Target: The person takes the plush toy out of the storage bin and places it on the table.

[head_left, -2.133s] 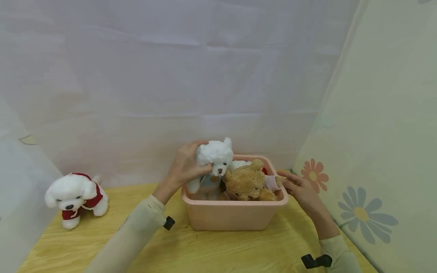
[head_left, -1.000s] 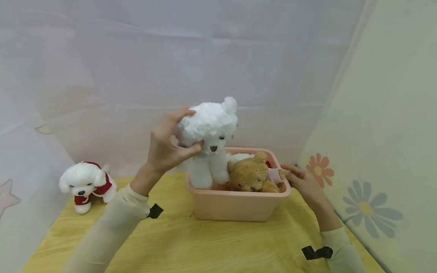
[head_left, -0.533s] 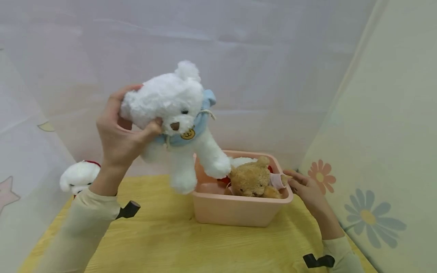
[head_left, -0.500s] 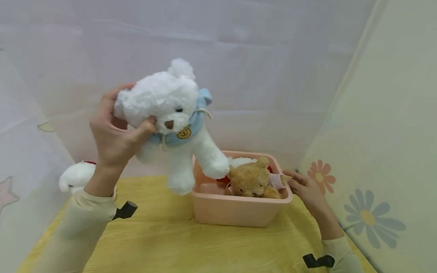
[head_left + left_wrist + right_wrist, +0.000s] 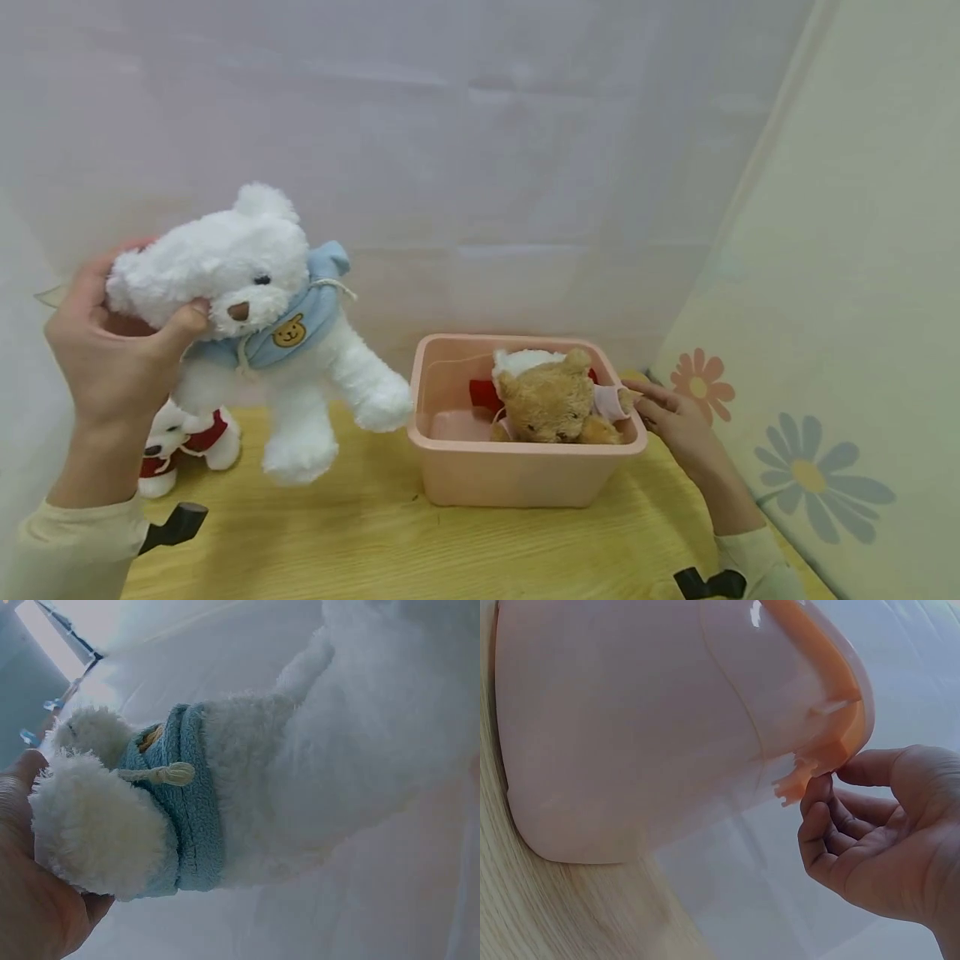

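Observation:
My left hand (image 5: pixel 112 354) grips a white teddy bear (image 5: pixel 225 271) by the side of its head, thumb on the cheek. The bear wears a light blue hooded top with a small bear-face patch, and its legs dangle above the table, left of a pink plastic bin (image 5: pixel 510 479). In the left wrist view, fingers curl round the fluffy head. At the bin's right end, my right hand (image 5: pixel 678 429) pinches the rim, as the right wrist view shows. Inside the bin, a brown teddy bear (image 5: pixel 547 404) in pale pink lies against a white plush toy (image 5: pixel 525 360) with red clothing.
A white plush dog (image 5: pixel 217 450) in a red top stands at the table's left, partly behind my left hand and the held bear. The bin sits on a yellow wood-grain table (image 5: pixel 360 525). A pale cloth wall rises behind, and a flower-printed wall (image 5: pixel 847 333) borders the right.
My left hand has lifted the white teddy bear up out of the bin and carried it left, in front of the plush dog. My right hand has stayed at the bin's right rim.

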`<state>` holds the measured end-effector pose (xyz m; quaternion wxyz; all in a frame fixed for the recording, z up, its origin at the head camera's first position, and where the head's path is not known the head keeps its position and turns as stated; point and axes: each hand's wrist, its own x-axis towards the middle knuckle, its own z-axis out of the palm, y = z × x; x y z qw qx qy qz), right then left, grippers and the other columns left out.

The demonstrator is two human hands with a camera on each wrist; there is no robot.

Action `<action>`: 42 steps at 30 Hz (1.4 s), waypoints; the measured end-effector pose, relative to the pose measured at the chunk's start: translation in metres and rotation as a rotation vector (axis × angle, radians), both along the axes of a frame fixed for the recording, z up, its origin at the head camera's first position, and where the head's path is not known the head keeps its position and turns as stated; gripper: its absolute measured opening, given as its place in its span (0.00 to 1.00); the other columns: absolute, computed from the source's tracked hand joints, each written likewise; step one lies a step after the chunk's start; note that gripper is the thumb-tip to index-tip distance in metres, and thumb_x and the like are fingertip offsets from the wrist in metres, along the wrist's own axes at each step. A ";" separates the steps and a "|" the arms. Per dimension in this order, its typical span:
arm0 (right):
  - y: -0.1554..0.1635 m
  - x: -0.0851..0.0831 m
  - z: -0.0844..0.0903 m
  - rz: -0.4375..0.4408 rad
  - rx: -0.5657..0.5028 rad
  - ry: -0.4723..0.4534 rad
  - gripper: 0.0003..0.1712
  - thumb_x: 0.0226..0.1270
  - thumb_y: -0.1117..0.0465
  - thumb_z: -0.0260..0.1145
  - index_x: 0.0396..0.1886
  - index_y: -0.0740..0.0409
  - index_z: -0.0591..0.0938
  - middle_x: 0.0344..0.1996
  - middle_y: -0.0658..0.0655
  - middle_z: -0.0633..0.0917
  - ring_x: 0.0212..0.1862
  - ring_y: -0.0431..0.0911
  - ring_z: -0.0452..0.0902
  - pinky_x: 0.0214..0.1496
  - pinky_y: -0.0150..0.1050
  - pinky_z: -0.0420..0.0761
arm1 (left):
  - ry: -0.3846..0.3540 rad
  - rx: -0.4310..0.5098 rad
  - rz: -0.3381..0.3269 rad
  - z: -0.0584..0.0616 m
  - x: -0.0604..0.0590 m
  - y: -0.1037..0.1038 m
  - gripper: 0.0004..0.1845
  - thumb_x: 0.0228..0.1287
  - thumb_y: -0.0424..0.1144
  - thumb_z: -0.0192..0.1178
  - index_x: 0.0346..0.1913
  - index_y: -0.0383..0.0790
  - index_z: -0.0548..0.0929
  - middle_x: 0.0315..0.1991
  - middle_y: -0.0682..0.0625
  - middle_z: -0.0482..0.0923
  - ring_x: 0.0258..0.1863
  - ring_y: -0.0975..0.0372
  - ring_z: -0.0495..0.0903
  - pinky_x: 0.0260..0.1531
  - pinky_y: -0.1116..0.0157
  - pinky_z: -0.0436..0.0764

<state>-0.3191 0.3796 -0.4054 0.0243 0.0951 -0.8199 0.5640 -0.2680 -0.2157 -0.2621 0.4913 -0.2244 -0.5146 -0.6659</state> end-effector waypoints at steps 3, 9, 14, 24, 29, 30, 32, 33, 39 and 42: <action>-0.001 0.001 0.003 0.004 -0.016 0.003 0.31 0.82 0.50 0.55 0.76 0.63 0.68 0.66 0.65 0.72 0.60 0.35 0.74 0.55 0.32 0.78 | -0.075 -0.073 0.033 -0.019 -0.002 -0.018 0.32 0.36 0.10 0.64 0.54 0.18 0.81 0.50 0.32 0.80 0.45 0.51 0.80 0.40 0.72 0.81; -0.003 0.005 0.004 0.023 -0.052 -0.014 0.32 0.83 0.53 0.55 0.76 0.67 0.66 0.69 0.64 0.69 0.57 0.39 0.78 0.54 0.34 0.79 | -0.313 -0.215 0.096 -0.057 0.000 -0.039 0.37 0.37 0.08 0.66 0.59 0.24 0.81 0.51 0.39 0.81 0.44 0.56 0.82 0.36 0.74 0.81; -0.006 0.006 0.004 0.003 -0.041 -0.001 0.33 0.83 0.50 0.54 0.77 0.65 0.66 0.66 0.65 0.67 0.53 0.38 0.76 0.51 0.32 0.79 | -0.459 -0.361 0.111 -0.070 -0.007 -0.047 0.37 0.44 0.14 0.72 0.63 0.33 0.81 0.49 0.46 0.81 0.36 0.62 0.82 0.31 0.75 0.81; -0.006 0.008 0.005 0.033 -0.047 0.000 0.34 0.83 0.51 0.53 0.77 0.68 0.64 0.73 0.65 0.63 0.60 0.34 0.73 0.55 0.30 0.77 | -0.633 -0.576 0.026 -0.096 -0.026 -0.056 0.35 0.57 0.27 0.74 0.69 0.48 0.77 0.53 0.47 0.77 0.37 0.61 0.83 0.30 0.68 0.83; -0.006 0.007 0.004 0.013 0.005 0.010 0.35 0.84 0.50 0.52 0.77 0.70 0.62 0.73 0.72 0.61 0.59 0.33 0.75 0.55 0.31 0.77 | -0.574 -0.532 0.021 -0.112 -0.040 -0.060 0.36 0.56 0.22 0.72 0.69 0.43 0.76 0.53 0.47 0.77 0.38 0.61 0.82 0.29 0.69 0.82; -0.006 0.007 0.004 0.010 0.009 0.008 0.35 0.84 0.50 0.52 0.77 0.70 0.62 0.73 0.72 0.61 0.59 0.34 0.75 0.55 0.31 0.78 | -0.563 -0.521 0.030 -0.115 -0.042 -0.061 0.37 0.55 0.21 0.72 0.69 0.41 0.76 0.52 0.47 0.77 0.37 0.62 0.81 0.28 0.70 0.82; -0.007 0.007 0.004 0.015 0.001 0.002 0.35 0.84 0.50 0.52 0.77 0.70 0.62 0.73 0.72 0.61 0.59 0.34 0.76 0.55 0.32 0.78 | -0.551 -0.507 0.048 -0.119 -0.046 -0.063 0.38 0.54 0.20 0.72 0.69 0.39 0.75 0.52 0.48 0.76 0.36 0.62 0.80 0.27 0.72 0.80; -0.007 0.007 0.004 0.019 0.000 0.001 0.35 0.84 0.50 0.52 0.77 0.70 0.62 0.74 0.72 0.60 0.59 0.34 0.76 0.55 0.32 0.78 | -0.555 -0.501 0.065 -0.120 -0.047 -0.064 0.38 0.54 0.20 0.72 0.69 0.40 0.75 0.51 0.49 0.76 0.34 0.63 0.79 0.25 0.72 0.79; -0.005 0.006 0.005 0.025 0.029 -0.004 0.34 0.84 0.50 0.52 0.77 0.67 0.64 0.72 0.68 0.63 0.55 0.35 0.74 0.51 0.31 0.77 | -0.616 -0.537 0.163 -0.121 -0.048 -0.072 0.39 0.55 0.23 0.71 0.71 0.45 0.74 0.51 0.50 0.72 0.22 0.64 0.69 0.16 0.69 0.70; -0.004 0.007 0.007 0.017 0.046 -0.011 0.33 0.84 0.49 0.51 0.77 0.65 0.64 0.61 0.65 0.70 0.46 0.41 0.72 0.44 0.36 0.74 | -0.677 -0.634 0.191 -0.121 -0.051 -0.075 0.39 0.57 0.26 0.70 0.72 0.49 0.72 0.57 0.48 0.68 0.19 0.59 0.65 0.16 0.65 0.69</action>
